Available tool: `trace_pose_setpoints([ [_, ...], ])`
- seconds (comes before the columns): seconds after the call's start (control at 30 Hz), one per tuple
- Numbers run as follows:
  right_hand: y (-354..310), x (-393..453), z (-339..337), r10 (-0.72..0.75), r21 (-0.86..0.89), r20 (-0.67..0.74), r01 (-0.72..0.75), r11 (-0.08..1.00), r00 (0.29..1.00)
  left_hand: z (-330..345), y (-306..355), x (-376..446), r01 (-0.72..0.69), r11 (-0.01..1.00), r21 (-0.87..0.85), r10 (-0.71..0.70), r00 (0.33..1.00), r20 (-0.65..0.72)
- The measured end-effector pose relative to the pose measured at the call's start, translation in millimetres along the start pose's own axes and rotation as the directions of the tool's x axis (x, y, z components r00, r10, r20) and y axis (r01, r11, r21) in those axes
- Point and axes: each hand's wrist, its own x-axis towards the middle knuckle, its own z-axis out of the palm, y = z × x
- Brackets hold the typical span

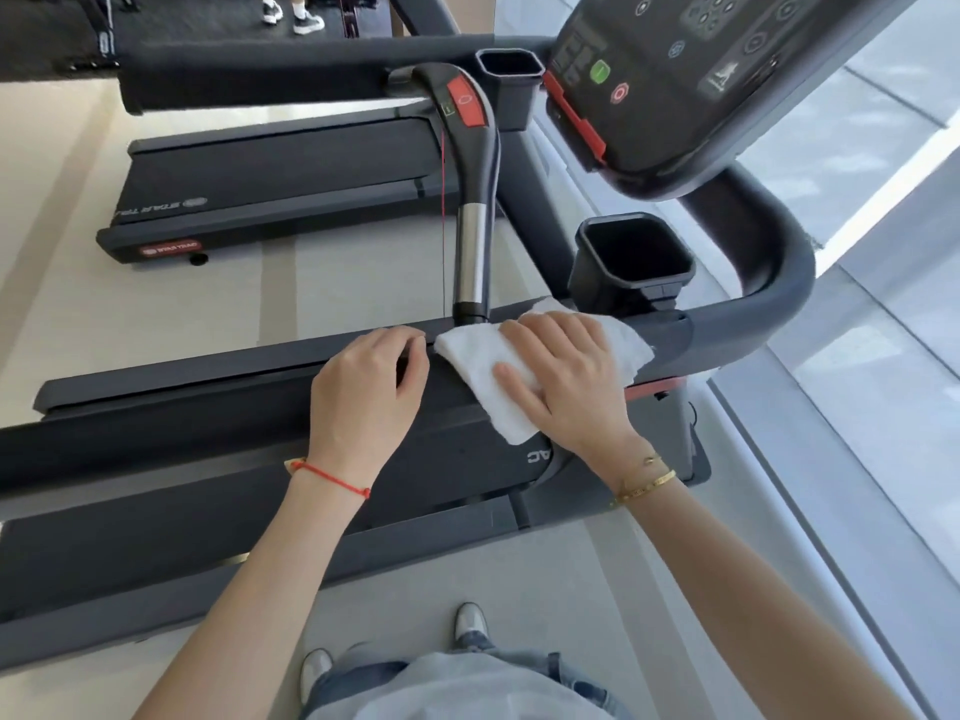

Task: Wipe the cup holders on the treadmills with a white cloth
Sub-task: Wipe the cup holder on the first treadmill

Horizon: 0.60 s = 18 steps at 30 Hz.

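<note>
The white cloth [524, 371] lies folded over the treadmill's side rail [260, 356], pressed flat under the right hand [563, 379], whose fingers are spread straight on top of it. The left hand [366, 389] rests beside it with fingers curled over the rail's edge, seemingly steadying. The wiping looks to be between holders; the next move probably calls for lifting the cloth into the near cup holder [631, 257] just above. It and the far cup holder [509, 70] both look dark and empty.
</note>
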Motion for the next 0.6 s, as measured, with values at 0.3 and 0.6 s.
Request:
trace_pose_setpoints([
  [0.3, 82.0, -23.1, -21.3, 0.159, -0.055, -0.076, -0.163, 0.985, 0.984, 24.8, 41.8, 9.8, -0.047, 0.999, -0.02, 0.048, 0.998, 0.03],
  [0.6, 27.7, -15.3, -8.5, 0.217, 0.008, -0.053, -0.217, 0.976, 0.975, 26.0, 40.5, 6.0, -0.084, 0.996, 0.006, 0.084, 0.996, 0.019],
])
